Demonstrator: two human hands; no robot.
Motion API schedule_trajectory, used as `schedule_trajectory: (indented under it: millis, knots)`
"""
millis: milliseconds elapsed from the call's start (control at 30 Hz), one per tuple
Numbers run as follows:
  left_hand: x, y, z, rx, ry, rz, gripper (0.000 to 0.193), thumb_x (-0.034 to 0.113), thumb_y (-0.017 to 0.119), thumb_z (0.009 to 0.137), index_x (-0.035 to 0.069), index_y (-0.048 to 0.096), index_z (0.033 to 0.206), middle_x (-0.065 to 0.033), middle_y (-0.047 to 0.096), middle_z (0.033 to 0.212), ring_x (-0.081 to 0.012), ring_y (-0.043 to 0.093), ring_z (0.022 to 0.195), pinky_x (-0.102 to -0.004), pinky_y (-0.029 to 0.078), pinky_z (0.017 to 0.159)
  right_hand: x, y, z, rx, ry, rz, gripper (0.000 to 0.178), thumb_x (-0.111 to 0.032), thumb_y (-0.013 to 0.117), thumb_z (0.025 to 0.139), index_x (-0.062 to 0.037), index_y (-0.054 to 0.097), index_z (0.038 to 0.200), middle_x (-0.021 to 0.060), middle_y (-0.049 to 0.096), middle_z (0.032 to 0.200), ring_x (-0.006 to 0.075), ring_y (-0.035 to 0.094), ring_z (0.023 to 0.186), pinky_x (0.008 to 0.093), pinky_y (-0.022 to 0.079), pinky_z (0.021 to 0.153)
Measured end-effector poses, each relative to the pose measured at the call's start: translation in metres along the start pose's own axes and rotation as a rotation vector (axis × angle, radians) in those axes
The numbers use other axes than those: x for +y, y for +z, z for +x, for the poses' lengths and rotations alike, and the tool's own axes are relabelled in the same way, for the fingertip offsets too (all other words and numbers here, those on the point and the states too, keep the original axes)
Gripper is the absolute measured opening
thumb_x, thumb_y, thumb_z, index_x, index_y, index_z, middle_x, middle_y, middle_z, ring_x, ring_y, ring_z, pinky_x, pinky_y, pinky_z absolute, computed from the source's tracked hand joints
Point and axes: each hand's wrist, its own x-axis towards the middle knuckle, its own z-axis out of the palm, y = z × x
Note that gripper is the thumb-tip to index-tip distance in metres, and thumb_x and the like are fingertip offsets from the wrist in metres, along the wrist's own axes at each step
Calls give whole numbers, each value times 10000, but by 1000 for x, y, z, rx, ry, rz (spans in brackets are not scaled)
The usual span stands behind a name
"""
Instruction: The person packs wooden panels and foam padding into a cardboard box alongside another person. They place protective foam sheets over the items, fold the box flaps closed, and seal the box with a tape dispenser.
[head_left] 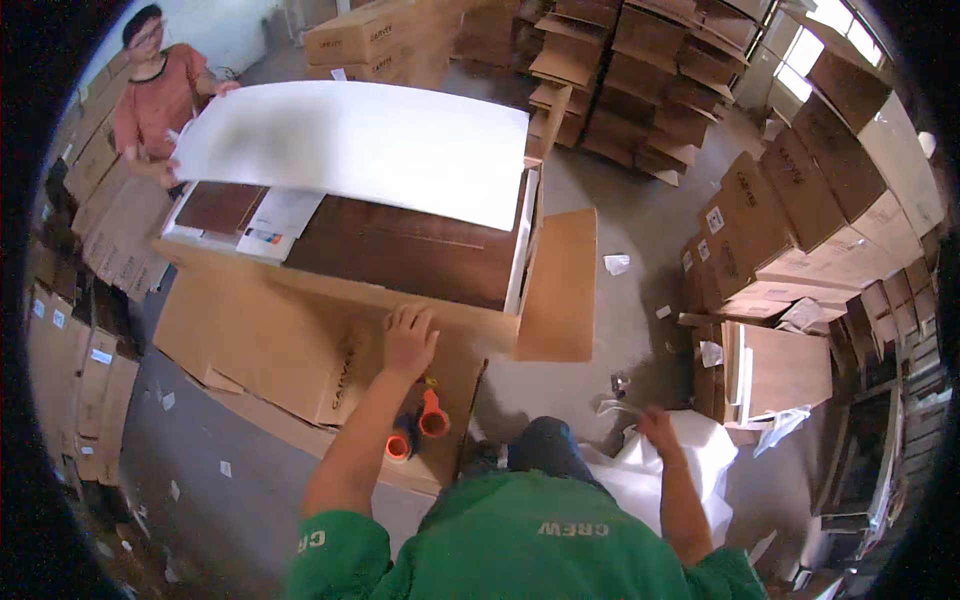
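My left hand [410, 340] lies on the near side wall of a long open carton [400, 301], fingers spread and holding nothing. Inside the carton are dark brown wood panels [400, 255] and a printed sheet [272, 227]. Above them a large white foam sheet [370, 140] covers the far part, held at its left end by another person [160, 115]. Low on the right, my right hand [660, 432] is closed beside a heap of white packing sheets [695, 455]. A thin whitish strip [615, 406] reaches toward its fingers; whether they grip it is unclear.
Two orange-cored tape rolls, one in a red dispenser [433, 420], sit on cardboard below my left hand. A carton flap [560, 290] juts right. Stacked cartons [745, 215] and leaning panels [785, 370] stand right; cardboard stacks [640, 85] fill the back. Scraps [617, 264] litter the floor.
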Motion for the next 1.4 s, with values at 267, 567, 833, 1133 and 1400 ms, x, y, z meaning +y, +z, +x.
schedule_trajectory:
  millis: [267, 567, 833, 1133, 1400]
  knots:
    - [-2, 6, 40, -375, 40, 248, 609, 276, 700, 619, 112, 464, 1156, -100, 479, 1081, -271, 390, 1125, -447, 241, 994, -216, 57, 251, -156, -217, 124, 275, -154, 549, 827, 21, 564, 1038, 85, 610, 833, 113, 577, 729, 251, 457, 628]
    - [14, -6, 27, -127, -45, 182, 610, 250, 713, 535, 77, 494, 1077, -122, 451, 991, -325, 418, 1009, -507, 271, 955, -307, 197, 366, -182, -686, -598, 428, -345, 489, 834, -138, 455, 1206, 146, 373, 1284, 339, 328, 1186, 425, 316, 939]
    - [32, 1, 65, -248, -150, 203, 533, 271, 704, 551, 119, 507, 1022, -110, 460, 973, -296, 441, 979, -483, 305, 899, -291, 216, 388, -152, -722, -640, 469, -440, 414, 838, -189, 441, 1233, 179, 325, 1320, 406, 224, 1244, 580, 163, 975]
    - [24, 4, 56, -444, 17, -16, 384, 114, 559, 670, 105, 508, 1051, -106, 508, 1070, -277, 460, 1048, -438, 344, 898, -267, 187, 429, -210, -953, -800, 335, -312, 418, 860, -172, 524, 1145, 116, 487, 1205, 297, 420, 1130, 431, 325, 945]
    - [36, 13, 55, -376, -26, -28, 304, 133, 530, 686, 74, 514, 984, -103, 508, 1055, -281, 456, 1050, -423, 363, 889, -367, 52, 659, 457, -476, -541, 499, -404, 552, 806, 43, 536, 1029, 235, 577, 930, 351, 557, 922, 416, 439, 818]
